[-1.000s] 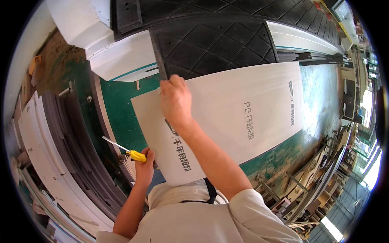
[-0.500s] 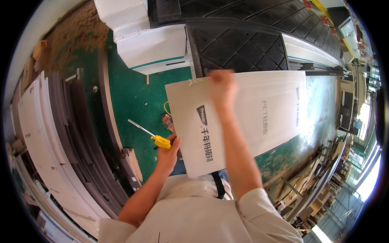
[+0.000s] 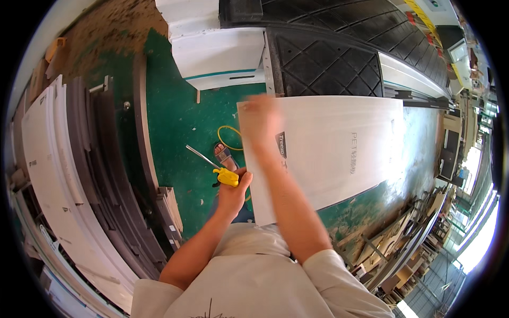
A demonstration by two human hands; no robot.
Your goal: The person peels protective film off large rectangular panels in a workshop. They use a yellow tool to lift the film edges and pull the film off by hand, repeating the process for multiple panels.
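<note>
My left hand (image 3: 232,197) is closed round a yellow air blow gun (image 3: 228,177) with a long thin metal nozzle pointing away to the left. It is beside the near left edge of a large pale board (image 3: 323,148) with dark printing. My right hand (image 3: 263,119) is over the board's far left corner, its forearm crossing above the board. Motion smears its fingers, so their pose and any contact with the surface are unclear. The board's far edge lies along a black machine bed (image 3: 328,66) with a diamond pattern of grooves.
A yellow hose (image 3: 229,139) curves over the green floor (image 3: 175,132) by my sandalled foot (image 3: 224,155). White and dark boards (image 3: 69,196) stand stacked at the left. A white machine housing (image 3: 217,58) is ahead; offcuts (image 3: 408,249) lie in a rack at right.
My right hand has swept left along the board's far end to the corner. My left hand still grips the blow gun. The whole view has shifted slightly.
</note>
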